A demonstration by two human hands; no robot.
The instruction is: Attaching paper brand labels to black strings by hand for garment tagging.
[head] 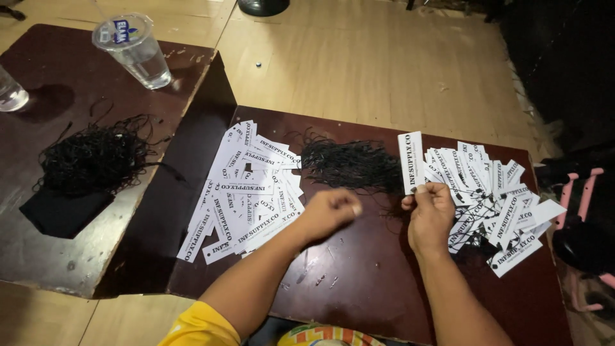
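My right hand point(430, 214) holds a white printed paper tag point(410, 161) upright by its lower end. My left hand point(330, 211) is closed just to its left, fingertips pinched, apparently on a thin black string that I cannot make out clearly. Behind both hands lies a bundle of black strings point(352, 165) on the dark brown table point(359, 288). A spread pile of white tags point(246, 189) lies left of my left hand. Another pile of tags with black strings point(496, 198) lies right of my right hand.
A second, lower table point(38, 256) at left carries a tangle of black string point(93, 157) on black cloth, a clear plastic cup with a lid point(134, 51) and another cup point(9, 93) at the edge. Pink and black objects point(580, 211) sit at right. Wooden floor behind.
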